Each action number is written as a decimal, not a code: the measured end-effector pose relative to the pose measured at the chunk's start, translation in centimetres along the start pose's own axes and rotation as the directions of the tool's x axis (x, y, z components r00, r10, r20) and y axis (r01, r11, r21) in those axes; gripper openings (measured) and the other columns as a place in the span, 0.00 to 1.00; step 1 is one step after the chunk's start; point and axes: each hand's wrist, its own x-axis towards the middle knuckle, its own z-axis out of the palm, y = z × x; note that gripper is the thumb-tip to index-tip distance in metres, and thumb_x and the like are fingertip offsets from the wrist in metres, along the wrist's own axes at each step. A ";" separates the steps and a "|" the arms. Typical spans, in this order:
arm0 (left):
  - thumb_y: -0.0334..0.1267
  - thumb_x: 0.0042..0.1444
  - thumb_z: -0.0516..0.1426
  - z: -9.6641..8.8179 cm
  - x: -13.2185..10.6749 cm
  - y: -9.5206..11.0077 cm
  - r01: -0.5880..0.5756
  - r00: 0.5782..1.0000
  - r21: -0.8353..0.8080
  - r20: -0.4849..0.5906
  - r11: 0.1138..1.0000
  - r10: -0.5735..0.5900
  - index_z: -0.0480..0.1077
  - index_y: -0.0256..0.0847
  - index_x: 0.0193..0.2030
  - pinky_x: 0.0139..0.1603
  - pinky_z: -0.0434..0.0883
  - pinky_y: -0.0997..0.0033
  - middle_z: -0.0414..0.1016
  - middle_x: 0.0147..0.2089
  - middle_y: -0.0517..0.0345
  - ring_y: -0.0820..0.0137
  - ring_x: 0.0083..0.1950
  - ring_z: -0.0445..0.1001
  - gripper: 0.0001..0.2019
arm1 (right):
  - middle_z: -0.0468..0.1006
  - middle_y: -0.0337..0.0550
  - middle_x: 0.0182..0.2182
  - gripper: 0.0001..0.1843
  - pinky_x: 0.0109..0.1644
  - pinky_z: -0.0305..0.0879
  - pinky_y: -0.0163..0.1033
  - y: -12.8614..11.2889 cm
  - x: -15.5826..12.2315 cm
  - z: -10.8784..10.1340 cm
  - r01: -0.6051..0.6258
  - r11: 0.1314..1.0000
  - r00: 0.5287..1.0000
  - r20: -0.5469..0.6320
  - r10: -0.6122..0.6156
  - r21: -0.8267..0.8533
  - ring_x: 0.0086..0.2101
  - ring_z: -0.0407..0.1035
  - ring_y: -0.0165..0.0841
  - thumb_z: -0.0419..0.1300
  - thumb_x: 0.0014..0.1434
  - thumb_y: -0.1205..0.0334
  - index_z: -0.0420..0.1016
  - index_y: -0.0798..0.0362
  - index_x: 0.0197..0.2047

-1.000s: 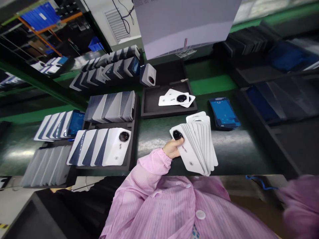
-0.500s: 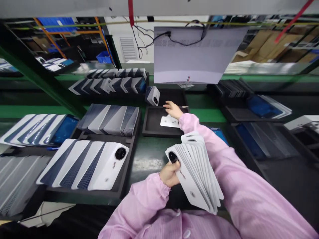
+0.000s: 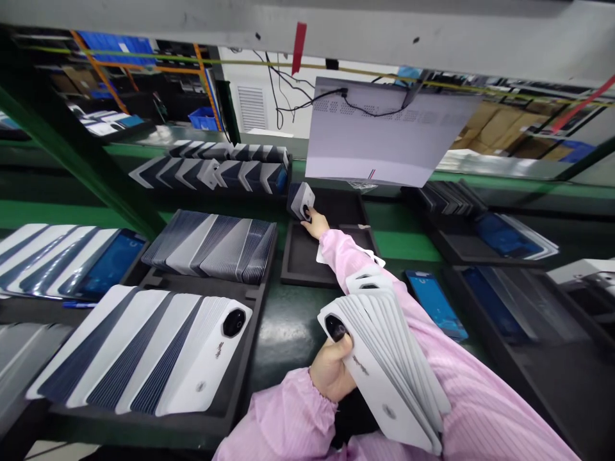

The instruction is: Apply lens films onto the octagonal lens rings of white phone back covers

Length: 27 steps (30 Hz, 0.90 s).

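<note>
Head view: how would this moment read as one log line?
left hand: holds fanned white covers | right hand: touches small grey box | black tray: below arm

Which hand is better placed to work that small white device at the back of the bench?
Right. The right hand is stretched out with its fingers at the small white device. The left hand is near the body, gripping a fanned stack of white back covers, so it's occupied.

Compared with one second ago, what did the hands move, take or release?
The right hand came into view, passed over the loose covers in the black tray, and reached on to the small grey box, which it now touches. The left hand kept its grip on the fanned stack of white covers. The covers in the trays did not move.
</note>
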 end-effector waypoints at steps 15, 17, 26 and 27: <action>0.42 0.41 0.69 0.3 -0.6 -0.9 0.042 0.999 0.038 0.025 0.998 -0.043 0.70 0.39 0.54 0.61 0.62 0.49 0.78 0.49 0.44 0.50 0.57 0.71 0.31 | 0.79 0.50 0.44 0.18 0.50 0.67 0.38 4.4 -5.4 -11.1 -0.048 0.938 0.973 0.196 0.122 -0.342 0.46 0.74 0.40 0.62 0.55 0.57 0.75 0.58 0.47; 0.41 0.42 0.69 0.2 -0.8 -1.1 0.063 0.997 0.038 0.037 0.997 -0.064 0.69 0.39 0.54 0.60 0.63 0.48 0.78 0.49 0.44 0.51 0.56 0.72 0.31 | 0.80 0.51 0.40 0.23 0.45 0.69 0.39 5.3 -6.9 -12.4 -0.069 0.906 0.939 0.280 0.201 -0.418 0.42 0.75 0.43 0.68 0.46 0.51 0.77 0.59 0.40; 0.38 0.41 0.69 0.2 -1.2 -2.0 0.111 0.988 0.093 0.094 0.989 -0.120 0.69 0.37 0.54 0.58 0.65 0.50 0.79 0.44 0.44 0.51 0.53 0.74 0.32 | 0.80 0.48 0.36 0.26 0.36 0.68 0.36 3.4 -10.4 -12.2 0.025 0.810 0.889 0.383 0.250 -0.585 0.36 0.75 0.41 0.73 0.37 0.50 0.77 0.57 0.37; 0.38 0.41 0.69 0.2 -1.2 -2.0 0.102 0.989 0.097 0.094 0.990 -0.112 0.69 0.37 0.54 0.58 0.65 0.50 0.79 0.44 0.44 0.52 0.53 0.74 0.31 | 0.79 0.48 0.36 0.24 0.37 0.67 0.36 2.8 -10.4 -12.5 0.054 0.809 0.899 0.381 0.215 -0.586 0.37 0.75 0.41 0.73 0.39 0.52 0.77 0.57 0.37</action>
